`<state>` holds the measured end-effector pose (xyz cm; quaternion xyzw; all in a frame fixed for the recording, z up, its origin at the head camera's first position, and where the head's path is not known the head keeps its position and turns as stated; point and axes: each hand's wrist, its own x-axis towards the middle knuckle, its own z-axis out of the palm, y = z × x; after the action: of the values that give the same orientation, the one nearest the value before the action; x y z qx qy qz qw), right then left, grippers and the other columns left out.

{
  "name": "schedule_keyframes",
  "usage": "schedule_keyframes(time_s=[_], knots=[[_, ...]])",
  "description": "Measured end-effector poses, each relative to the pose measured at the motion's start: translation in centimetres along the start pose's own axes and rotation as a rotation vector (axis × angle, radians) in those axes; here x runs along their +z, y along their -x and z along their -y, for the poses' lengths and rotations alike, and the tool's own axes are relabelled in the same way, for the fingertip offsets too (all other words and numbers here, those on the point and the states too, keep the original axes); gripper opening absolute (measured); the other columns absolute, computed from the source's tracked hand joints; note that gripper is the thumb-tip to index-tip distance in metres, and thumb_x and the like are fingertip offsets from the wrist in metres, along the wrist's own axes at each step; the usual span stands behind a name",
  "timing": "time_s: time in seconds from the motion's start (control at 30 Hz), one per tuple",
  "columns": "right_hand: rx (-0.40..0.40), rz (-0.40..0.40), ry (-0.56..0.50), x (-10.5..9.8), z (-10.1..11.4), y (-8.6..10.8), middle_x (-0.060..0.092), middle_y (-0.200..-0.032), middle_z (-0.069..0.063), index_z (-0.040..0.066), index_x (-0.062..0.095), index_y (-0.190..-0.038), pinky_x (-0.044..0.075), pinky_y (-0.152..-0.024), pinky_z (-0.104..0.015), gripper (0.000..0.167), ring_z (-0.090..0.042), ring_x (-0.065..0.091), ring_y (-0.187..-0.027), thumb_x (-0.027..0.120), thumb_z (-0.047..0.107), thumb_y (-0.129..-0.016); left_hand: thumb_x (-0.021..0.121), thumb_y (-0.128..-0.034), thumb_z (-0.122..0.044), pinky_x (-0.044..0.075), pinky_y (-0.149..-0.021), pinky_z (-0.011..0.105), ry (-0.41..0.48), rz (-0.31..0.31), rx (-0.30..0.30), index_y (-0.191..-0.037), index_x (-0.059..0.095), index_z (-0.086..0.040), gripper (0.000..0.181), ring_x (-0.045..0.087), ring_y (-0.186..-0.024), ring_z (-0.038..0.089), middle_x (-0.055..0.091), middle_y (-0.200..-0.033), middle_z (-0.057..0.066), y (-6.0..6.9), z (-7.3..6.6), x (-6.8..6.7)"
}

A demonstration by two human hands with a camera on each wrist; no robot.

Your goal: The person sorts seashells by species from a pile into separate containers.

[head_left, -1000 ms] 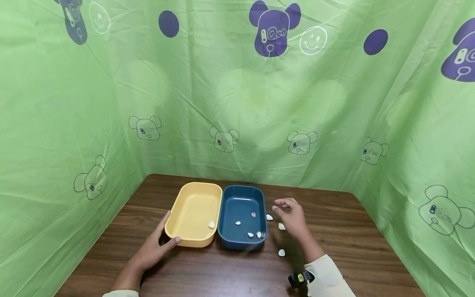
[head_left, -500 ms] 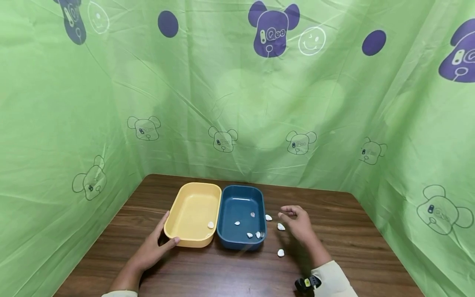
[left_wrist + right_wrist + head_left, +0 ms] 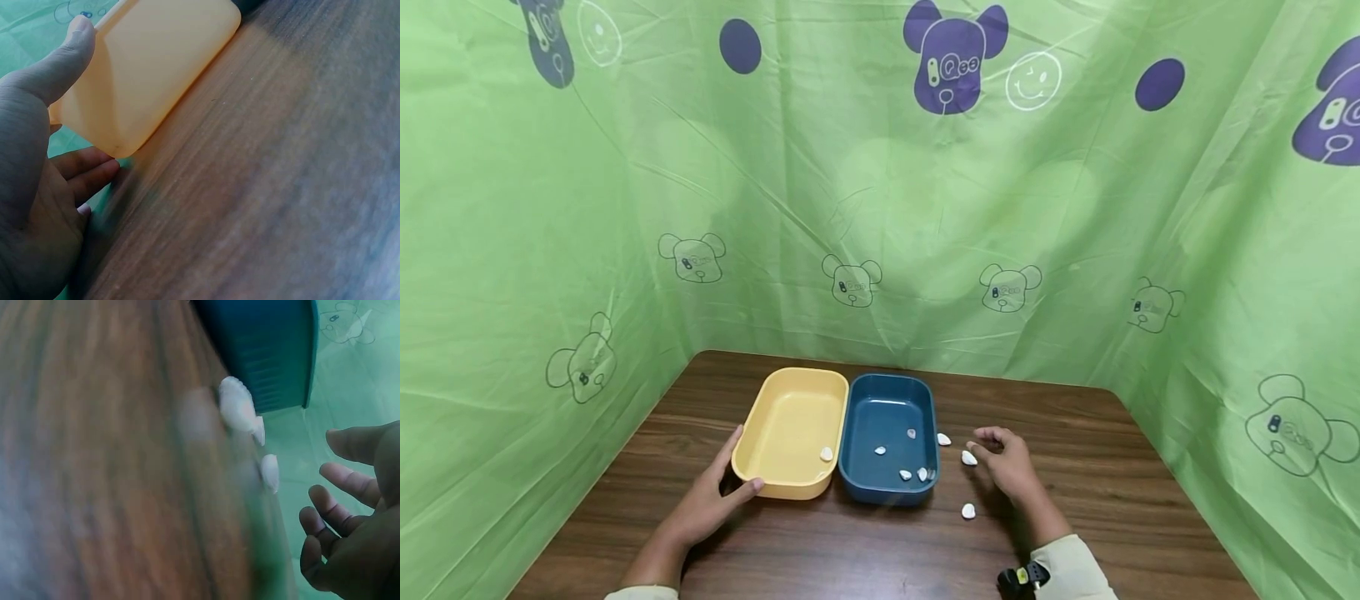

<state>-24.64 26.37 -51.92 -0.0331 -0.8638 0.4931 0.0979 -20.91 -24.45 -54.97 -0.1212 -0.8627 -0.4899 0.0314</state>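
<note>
My left hand (image 3: pixel 706 500) grips the near-left corner of a yellow tray (image 3: pixel 787 492), thumb on its front wall and fingers along its side. A white seashell (image 3: pixel 826 454) lies inside. Touching its right side is a dark blue tray (image 3: pixel 887 493), which holds several small shells. My right hand (image 3: pixel 1011 467) hovers right of the blue tray, fingers loosely bent, holding nothing. In the right wrist view a gap shows between the hand (image 3: pixel 356 525) and the nearest shells. Closest to the fingertips is a white shell (image 3: pixel 969 458); another shell (image 3: pixel 943 439) lies beside the blue tray.
A third loose shell (image 3: pixel 968 512) lies nearer the front of the brown wooden table (image 3: pixel 850 554). Green printed cloth (image 3: pixel 880 217) hangs behind the table and on both sides. A dark strapped device (image 3: pixel 1022 577) is worn at the right wrist.
My right hand has moved right and a little nearer, away from the blue tray and towards a loose shell. The left hand, trays and shells have stayed put.
</note>
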Motion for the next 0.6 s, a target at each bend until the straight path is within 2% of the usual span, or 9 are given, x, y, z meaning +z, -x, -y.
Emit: schedule_keyframes(time_s=[0.13,0.33,0.47,0.6], knots=[[-0.006,-0.001,0.022,0.0,-0.8,0.0,0.075,-0.122,-0.024,-0.007,0.075,-0.121,0.053,-0.094,-0.029,0.029,-0.033,0.069,-0.116,0.081,0.01,-0.099,0.079,-0.1021,-0.033,0.026,-0.108,0.003,0.004,0.001,0.002,-0.178,0.009,-0.024,0.104,0.035,-0.159,0.046,0.03,-0.177,0.029,0.0,0.0,0.1],[-0.046,0.014,0.063,0.2,-1.9,0.0,0.069,-0.122,-0.026,-0.008,0.075,-0.119,0.057,-0.102,-0.047,0.03,-0.041,0.067,-0.12,0.083,0.008,-0.096,0.079,-0.1022,-0.032,0.024,-0.108,0.001,0.014,0.0,0.008,-0.178,0.009,-0.025,0.104,0.035,-0.159,0.047,0.028,-0.177,0.029,0.0,0.1,0.2],[-0.071,0.028,0.189,0.4,-2.5,0.0,0.068,-0.129,-0.023,-0.002,0.077,-0.122,0.05,-0.109,-0.053,0.034,-0.042,0.057,-0.128,0.086,0.017,-0.095,0.079,-0.1022,-0.032,0.025,-0.109,0.004,0.005,0.003,0.0,-0.178,0.008,-0.026,0.104,0.033,-0.16,0.048,0.027,-0.178,0.029,0.1,0.2,0.2],[-0.071,0.023,0.273,0.5,-3.0,0.1,0.067,-0.133,-0.02,0.005,0.079,-0.122,0.041,-0.107,-0.06,0.036,-0.042,0.052,-0.129,0.089,0.024,-0.093,0.078,-0.1023,-0.032,0.026,-0.11,0.005,-0.003,0.001,0.001,-0.178,0.008,-0.028,0.104,0.033,-0.16,0.048,0.027,-0.178,0.029,0.0,0.1,0.0]])
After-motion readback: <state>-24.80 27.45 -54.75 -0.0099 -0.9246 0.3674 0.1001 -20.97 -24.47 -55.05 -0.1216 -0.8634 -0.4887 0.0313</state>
